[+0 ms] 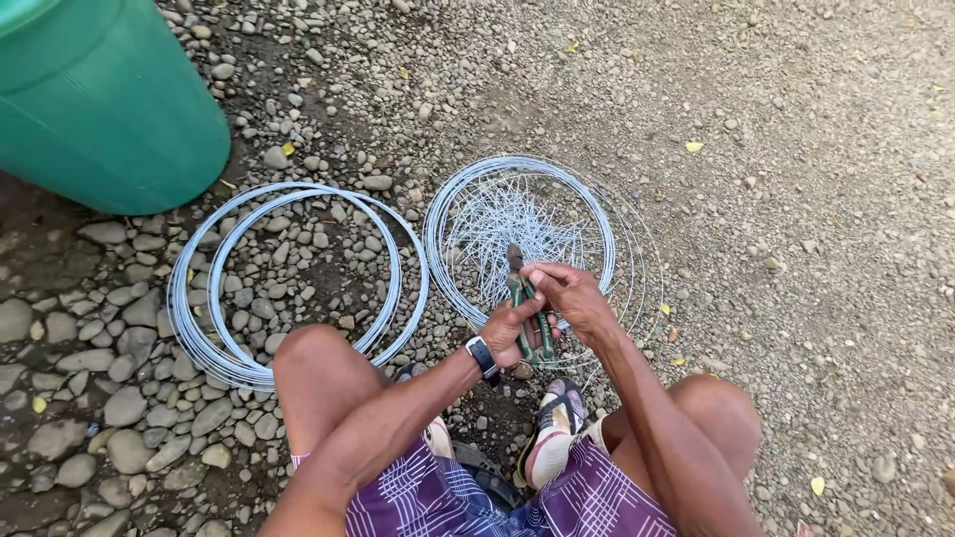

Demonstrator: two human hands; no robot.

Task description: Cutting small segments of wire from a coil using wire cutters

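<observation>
My left hand (509,328) grips the green handles of a pair of pliers (524,298), whose jaws point away from me. My right hand (569,295) is closed over the pliers near the jaws, its fingers pinched at a thin wire. Both hands hover above a coil of grey wire (468,199) lying on the gravel, with several short cut wire pieces (502,219) heaped inside it. A dark watch sits on my left wrist.
A second, larger wire coil (194,328) lies on the stones to the left. A big green plastic barrel (99,99) stands at the top left. My knees and sandalled feet (552,433) are below the hands. Gravel ground spreads right.
</observation>
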